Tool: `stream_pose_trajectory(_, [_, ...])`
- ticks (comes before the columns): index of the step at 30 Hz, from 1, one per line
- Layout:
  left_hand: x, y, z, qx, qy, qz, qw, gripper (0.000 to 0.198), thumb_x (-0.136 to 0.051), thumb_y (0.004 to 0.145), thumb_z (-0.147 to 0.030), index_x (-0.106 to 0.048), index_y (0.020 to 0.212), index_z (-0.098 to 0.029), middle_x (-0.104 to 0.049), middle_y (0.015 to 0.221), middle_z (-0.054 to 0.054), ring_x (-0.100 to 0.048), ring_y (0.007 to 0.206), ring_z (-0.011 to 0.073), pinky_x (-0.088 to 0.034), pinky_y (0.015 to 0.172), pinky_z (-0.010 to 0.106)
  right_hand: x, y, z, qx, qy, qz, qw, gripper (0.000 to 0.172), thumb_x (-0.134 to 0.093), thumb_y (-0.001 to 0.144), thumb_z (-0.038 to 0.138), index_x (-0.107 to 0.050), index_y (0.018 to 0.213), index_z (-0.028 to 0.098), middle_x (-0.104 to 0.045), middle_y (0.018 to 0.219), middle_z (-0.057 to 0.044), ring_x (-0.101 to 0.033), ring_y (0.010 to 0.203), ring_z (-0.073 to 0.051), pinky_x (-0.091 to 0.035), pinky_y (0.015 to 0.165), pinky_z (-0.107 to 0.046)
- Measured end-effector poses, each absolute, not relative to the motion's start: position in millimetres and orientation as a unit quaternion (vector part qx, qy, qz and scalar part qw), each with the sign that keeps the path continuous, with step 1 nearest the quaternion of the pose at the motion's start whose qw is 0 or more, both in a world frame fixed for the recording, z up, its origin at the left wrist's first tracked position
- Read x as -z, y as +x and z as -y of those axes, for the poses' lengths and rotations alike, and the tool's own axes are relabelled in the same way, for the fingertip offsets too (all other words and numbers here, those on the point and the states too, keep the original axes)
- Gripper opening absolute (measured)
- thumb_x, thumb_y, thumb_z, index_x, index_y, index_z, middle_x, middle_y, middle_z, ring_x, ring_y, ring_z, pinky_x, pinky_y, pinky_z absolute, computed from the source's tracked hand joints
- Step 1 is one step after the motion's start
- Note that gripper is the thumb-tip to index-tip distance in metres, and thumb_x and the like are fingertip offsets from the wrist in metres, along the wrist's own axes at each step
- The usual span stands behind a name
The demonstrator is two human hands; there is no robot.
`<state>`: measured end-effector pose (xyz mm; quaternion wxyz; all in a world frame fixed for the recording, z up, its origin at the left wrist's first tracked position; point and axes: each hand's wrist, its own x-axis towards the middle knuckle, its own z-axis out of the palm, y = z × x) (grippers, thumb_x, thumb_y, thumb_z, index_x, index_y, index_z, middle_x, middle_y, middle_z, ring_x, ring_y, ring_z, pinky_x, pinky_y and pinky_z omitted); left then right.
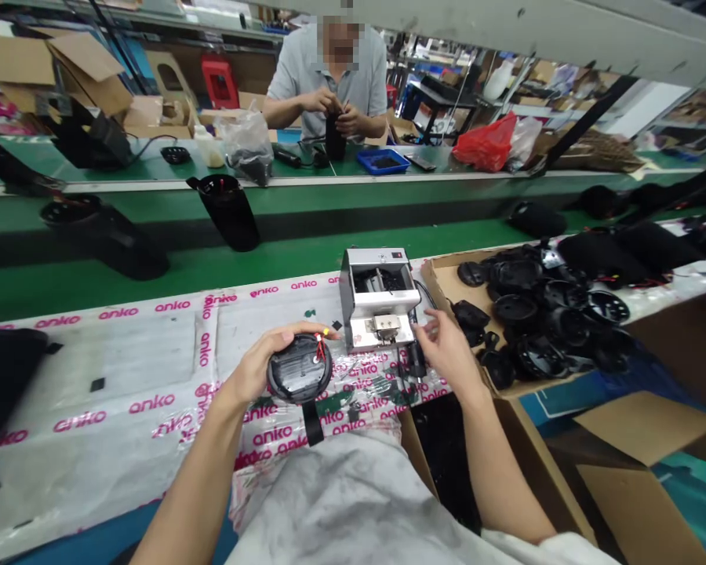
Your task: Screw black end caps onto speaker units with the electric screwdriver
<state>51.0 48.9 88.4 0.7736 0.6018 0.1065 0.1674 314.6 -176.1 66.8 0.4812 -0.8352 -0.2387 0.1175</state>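
My left hand [264, 357] is closed on the rim of a round black plastic cover [300, 369]. Short red wires with a small light connector stick up from the cover, and a black strap [313, 424] hangs from its lower side. In front of me stands a silver and black screw feeder [381, 302]. My right hand [444, 345] is at its right side, fingers apart and slightly bent. Close by those fingertips is a black electric screwdriver [415, 357]; whether they touch it cannot be made out.
A cardboard tray [447, 275] of black round parts lies to the right, with open cartons [647, 428] below. Black cylindrical housings [227, 212] stand on the green belt. Across it, a person [329, 86] handles a black part near a blue tray [382, 161].
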Motion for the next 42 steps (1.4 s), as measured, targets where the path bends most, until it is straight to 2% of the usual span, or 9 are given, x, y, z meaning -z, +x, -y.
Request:
stream_pose_trajectory(4, [-80,51,-50,-0.151,0.565,-0.105,0.805,0.047,-0.056,0.101,-0.047,-0.086,0.109,-0.012,-0.084,0.116,0.015,-0.078,0.107,0.0333,-0.058,0.094,0.037,-46,328,176,-0.182,-0.832,0.219,0.476,0.042,-0.087,0.065,0.025,-0.081,0.105,0.015,-0.073,0.074,-0.004,-0.065,0.073,-0.024,-0.053,0.091,-0.043])
stream_pose_trajectory(13, [-77,54,-45,-0.149,0.562,-0.088,0.809,0.046,-0.056,0.101,-0.046,-0.085,0.109,-0.011,-0.084,0.111,0.016,-0.078,0.101,0.0314,-0.059,0.090,0.036,-94,313,193,-0.257,-0.624,0.177,0.716,0.048,-0.079,0.071,0.063,-0.064,0.099,0.027,-0.069,0.082,0.003,-0.065,0.068,-0.015,-0.058,0.064,-0.027])
stream_pose_trajectory(16, [-77,60,-41,-0.135,0.578,-0.071,0.802,0.047,-0.055,0.102,-0.045,-0.085,0.109,-0.010,-0.084,0.109,0.016,-0.078,0.101,0.0316,-0.058,0.092,0.037,-123,304,181,-0.312,-0.457,0.177,0.814,0.046,-0.076,0.078,0.066,-0.066,0.100,0.027,-0.058,0.072,0.008,-0.043,0.046,-0.005,-0.048,0.047,-0.017])
stream_pose_trajectory(19, [-75,65,-36,-0.132,0.582,-0.059,0.801,0.046,-0.055,0.102,-0.045,-0.085,0.110,-0.011,-0.084,0.109,0.015,-0.078,0.100,0.0300,-0.058,0.092,0.035,-150,302,165,-0.333,-0.349,0.293,0.826,0.046,-0.078,0.086,0.067,-0.063,0.080,0.024,-0.037,0.051,0.013,-0.018,0.032,-0.004,-0.031,0.033,-0.017])
stream_pose_trajectory(21, [-74,66,-34,-0.135,0.577,-0.053,0.804,0.046,-0.057,0.102,-0.046,-0.085,0.111,-0.011,-0.085,0.109,0.014,-0.078,0.100,0.0294,-0.058,0.092,0.035,-163,301,154,-0.276,-0.345,0.380,0.813,0.049,-0.077,0.091,0.066,-0.061,0.073,0.023,-0.040,0.046,0.011,-0.025,0.029,-0.006,-0.034,0.033,-0.019])
stream_pose_trajectory(25, [-75,65,-32,-0.140,0.569,-0.049,0.809,0.045,-0.058,0.102,-0.046,-0.085,0.109,-0.011,-0.085,0.109,0.014,-0.078,0.100,0.0283,-0.058,0.092,0.034,-163,290,128,-0.154,-0.407,0.430,0.791,0.035,-0.086,0.088,0.057,-0.071,0.090,0.026,-0.067,0.058,0.006,-0.046,0.032,-0.010,-0.043,0.037,-0.023])
stream_pose_trajectory(28, [-77,65,-32,-0.140,0.561,-0.057,0.814,0.045,-0.058,0.101,-0.045,-0.085,0.109,-0.011,-0.084,0.108,0.014,-0.078,0.097,0.0289,-0.058,0.090,0.035,-146,277,113,-0.173,-0.427,0.422,0.781,0.035,-0.092,0.084,0.049,-0.068,0.092,0.025,-0.066,0.058,0.006,-0.053,0.039,-0.011,-0.044,0.040,-0.022])
stream_pose_trajectory(36, [-79,63,-31,-0.137,0.587,-0.082,0.794,0.046,-0.055,0.101,-0.046,-0.083,0.108,-0.011,-0.084,0.107,0.015,-0.077,0.098,0.0312,-0.056,0.092,0.039,-119,268,113,-0.220,-0.421,0.406,0.781,0.058,-0.076,0.087,0.078,-0.070,0.100,0.022,-0.066,0.056,0.002,-0.049,0.036,-0.012,-0.040,0.037,-0.023])
stream_pose_trajectory(42, [-78,64,-31,-0.131,0.594,-0.091,0.788,0.046,-0.054,0.099,-0.045,-0.083,0.108,-0.010,-0.084,0.107,0.015,-0.076,0.094,0.0299,-0.056,0.089,0.037,-179,273,127,-0.281,-0.425,0.399,0.762,0.072,-0.068,0.081,0.092,-0.078,0.092,0.021,-0.062,0.051,0.001,-0.051,0.036,-0.015,-0.045,0.037,-0.027])
